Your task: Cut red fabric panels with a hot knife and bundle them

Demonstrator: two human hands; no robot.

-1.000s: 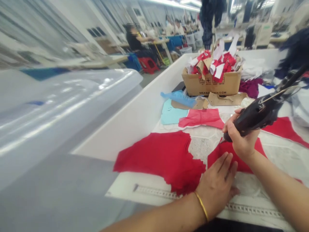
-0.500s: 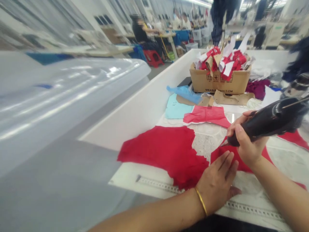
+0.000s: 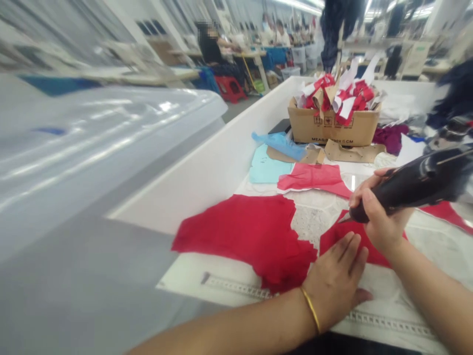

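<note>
Pressed flat near the table's front, my left hand [image 3: 335,281] has its fingers stretched out over the edge of a red fabric piece [image 3: 373,249]. A gold bangle circles that wrist. My right hand [image 3: 384,217] is wrapped round a thick black hand-held tool [image 3: 410,180] with a pointed metal tip [image 3: 345,217]. The tip is over the same red fabric, just beyond my left fingertips; whether it touches cannot be made out. To the left lies a larger red fabric piece [image 3: 240,231] with a jagged right edge.
A measuring tape [image 3: 236,286] runs along the white table's front edge. Farther back are a pinkish-red piece [image 3: 314,178], a light-blue sheet [image 3: 268,165] and a cardboard box [image 3: 334,123] heaped with scraps. A plastic-covered surface [image 3: 111,133] stands left. A seated person [image 3: 214,49] is in the distance.
The view has shifted slightly, so the table and fabric appear a little farther left. Both hands and the black tool keep nearly the same place over the red fabric.
</note>
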